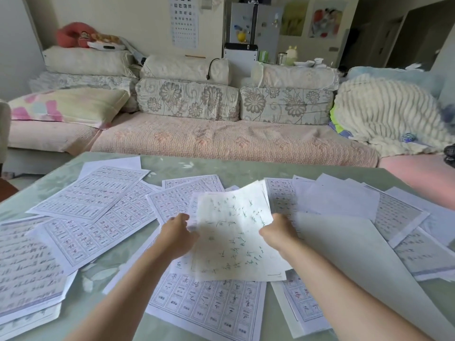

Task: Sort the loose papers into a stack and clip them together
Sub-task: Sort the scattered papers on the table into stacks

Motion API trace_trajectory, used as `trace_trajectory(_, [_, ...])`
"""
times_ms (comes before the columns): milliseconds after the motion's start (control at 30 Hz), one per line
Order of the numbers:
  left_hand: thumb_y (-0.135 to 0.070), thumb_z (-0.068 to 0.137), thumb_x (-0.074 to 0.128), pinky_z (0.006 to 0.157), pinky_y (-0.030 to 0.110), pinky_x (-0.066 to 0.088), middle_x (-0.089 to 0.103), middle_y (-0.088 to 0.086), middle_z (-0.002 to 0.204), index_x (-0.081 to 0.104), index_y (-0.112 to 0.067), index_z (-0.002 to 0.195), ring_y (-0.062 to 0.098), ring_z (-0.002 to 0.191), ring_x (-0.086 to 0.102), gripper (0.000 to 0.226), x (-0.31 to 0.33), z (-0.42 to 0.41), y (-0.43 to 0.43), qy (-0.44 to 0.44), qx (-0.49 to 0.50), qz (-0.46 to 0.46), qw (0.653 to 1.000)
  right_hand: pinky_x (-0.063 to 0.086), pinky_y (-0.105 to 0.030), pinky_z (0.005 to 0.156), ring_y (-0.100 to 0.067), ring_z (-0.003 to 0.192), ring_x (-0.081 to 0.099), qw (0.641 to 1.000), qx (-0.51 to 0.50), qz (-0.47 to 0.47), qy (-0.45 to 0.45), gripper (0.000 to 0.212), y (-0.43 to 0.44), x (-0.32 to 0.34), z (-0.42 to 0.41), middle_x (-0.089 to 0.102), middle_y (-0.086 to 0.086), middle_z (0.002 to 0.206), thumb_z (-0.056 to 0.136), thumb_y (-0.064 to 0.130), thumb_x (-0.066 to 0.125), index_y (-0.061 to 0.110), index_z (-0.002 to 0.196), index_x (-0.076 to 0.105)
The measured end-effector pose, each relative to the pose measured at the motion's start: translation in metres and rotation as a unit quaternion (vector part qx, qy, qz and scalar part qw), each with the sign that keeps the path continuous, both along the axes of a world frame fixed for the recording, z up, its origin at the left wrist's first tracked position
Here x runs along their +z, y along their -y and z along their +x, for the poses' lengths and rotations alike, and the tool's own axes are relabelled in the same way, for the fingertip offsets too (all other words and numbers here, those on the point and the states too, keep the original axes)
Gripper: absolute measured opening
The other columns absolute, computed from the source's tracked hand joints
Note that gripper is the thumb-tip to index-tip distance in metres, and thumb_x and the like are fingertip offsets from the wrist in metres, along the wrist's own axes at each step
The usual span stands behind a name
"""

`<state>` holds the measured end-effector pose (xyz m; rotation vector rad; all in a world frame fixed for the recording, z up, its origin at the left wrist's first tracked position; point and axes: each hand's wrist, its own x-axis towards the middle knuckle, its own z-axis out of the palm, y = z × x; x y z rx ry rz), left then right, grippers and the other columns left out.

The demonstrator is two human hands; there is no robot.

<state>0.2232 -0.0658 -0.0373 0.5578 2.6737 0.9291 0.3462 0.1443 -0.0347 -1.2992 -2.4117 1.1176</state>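
The fingers (184, 219) of the left hand (177, 233) are curled round the 9 o'clock edge of a thin bundle (231, 238) of sheets. The right hand (279, 230) pinches the 3 o'clock edge, with its fingertips hidden behind the paper. The bundle is held at the middle of the worktop (170, 164), raised and tilted so that its far edge lifts off the loose papers (91, 195). These lie fanned out flat all round it, from 9 o'clock through 6 to 3. A sofa (221, 141) runs along the 12 o'clock side.

Both forearms come in from 6 o'clock, low and nearly level. The wrists are straight, the backs of the hands face up, and each hand sits at the middle of its side of the bundle.

The sheets look light, limp and smooth. The top one bows between the hands and its far corners curl. I judge they would slide over one another easily and crease under a hard squeeze. A light hold on both long edges suits squaring them up. To lift a flat sheet, a fingertip probably has to slip under a corner or an overlapping edge first. No clip is in sight.
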Motion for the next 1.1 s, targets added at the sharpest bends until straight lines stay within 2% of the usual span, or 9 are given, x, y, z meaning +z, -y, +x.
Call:
trace_trajectory(100, [-0.032,0.085,0.061,0.100,0.043,0.045,0.047,0.010,0.140,0.034,-0.015,0.145,0.031,0.124,0.047,0.068,0.000,0.000,-0.012,0.020,0.044,-0.008,0.999,0.048,-0.030,0.078,-0.033,0.117,0.052,0.999,0.001,0.021,0.043,0.050,0.003,0.000,-0.010,0.058,-0.012,0.128,0.079,0.019,0.058,0.011,0.128,0.054])
trace_trajectory(167, [-0.030,0.085,0.063,0.093,0.043,0.050,0.052,0.009,0.128,0.038,-0.012,0.141,0.031,0.112,0.054,0.063,0.005,0.002,-0.019,0.074,0.075,0.033,0.994,0.050,-0.036,0.089,-0.036,0.122,0.049,0.999,-0.003,-0.012,0.038,0.057,0.005,0.001,-0.017,0.055,-0.013,0.133,0.077,0.021,0.062,0.008,0.131,0.052])
trace_trajectory(333, [-0.023,0.082,0.073,0.073,0.039,0.056,0.057,0.012,0.098,0.044,-0.009,0.125,0.027,0.074,0.058,0.054,0.007,-0.002,-0.024,0.145,0.108,0.093,0.979,0.041,-0.031,0.076,-0.032,0.114,0.055,0.992,-0.039,-0.121,-0.029,0.053,0.001,0.008,-0.018,0.054,-0.015,0.135,0.085,0.004,0.065,0.000,0.135,0.047])
trace_trajectory(600, [-0.025,0.085,0.068,0.090,0.037,0.053,0.066,0.003,0.107,0.046,-0.010,0.139,0.029,0.100,0.065,0.060,0.007,-0.012,-0.009,0.094,0.088,0.070,0.989,0.045,-0.028,0.080,-0.029,0.108,0.061,0.993,-0.009,-0.113,-0.034,0.048,-0.007,0.006,-0.011,0.063,-0.013,0.123,0.082,0.003,0.074,0.000,0.126,0.056])
trace_trajectory(733, [-0.020,0.091,0.052,0.098,0.039,0.037,0.049,0.019,0.133,0.045,-0.007,0.137,0.036,0.124,0.042,0.048,0.004,-0.029,0.013,-0.057,0.121,-0.078,0.988,0.050,-0.028,0.073,-0.025,0.092,0.064,0.993,0.030,-0.055,-0.099,0.024,-0.012,0.013,-0.017,0.070,-0.006,0.105,0.082,0.006,0.073,0.016,0.103,0.065])
trace_trajectory(833, [-0.019,0.091,0.052,0.097,0.041,0.037,0.047,0.022,0.133,0.045,-0.004,0.133,0.039,0.124,0.040,0.045,0.004,-0.049,0.023,-0.031,0.156,-0.073,0.985,0.051,-0.035,0.085,-0.025,0.097,0.065,0.991,0.075,-0.035,-0.109,0.022,-0.012,0.017,-0.030,0.070,-0.005,0.104,0.083,0.009,0.073,0.016,0.102,0.066])
trace_trajectory(900, [-0.021,0.089,0.056,0.085,0.038,0.043,0.056,0.019,0.124,0.048,-0.005,0.128,0.037,0.115,0.050,0.043,0.009,-0.061,0.024,0.011,0.181,-0.004,0.983,0.052,-0.035,0.087,-0.024,0.098,0.064,0.989,0.092,-0.018,-0.114,0.023,-0.009,0.017,-0.044,0.070,-0.004,0.106,0.084,0.011,0.073,0.015,0.106,0.066])
trace_trajectory(1000, [-0.017,0.089,0.059,0.053,0.027,0.039,0.056,0.009,0.080,0.050,-0.008,0.088,0.025,0.067,0.054,0.012,0.015,-0.075,0.023,0.070,0.217,0.116,0.967,0.049,-0.030,0.079,-0.024,0.099,0.063,0.987,0.130,0.019,-0.092,0.028,0.004,0.016,-0.074,0.069,-0.005,0.112,0.086,0.012,0.070,0.013,0.114,0.063])
trace_trajectory(1100, [-0.012,0.087,0.062,0.048,0.023,0.034,0.054,0.010,0.066,0.053,-0.003,0.079,0.023,0.055,0.051,0.015,0.010,-0.090,0.024,0.116,0.240,0.206,0.941,0.053,-0.034,0.083,-0.026,0.100,0.062,0.987,0.147,0.065,-0.022,0.031,0.015,0.011,-0.108,0.067,-0.004,0.113,0.081,0.021,0.068,0.019,0.111,0.062])
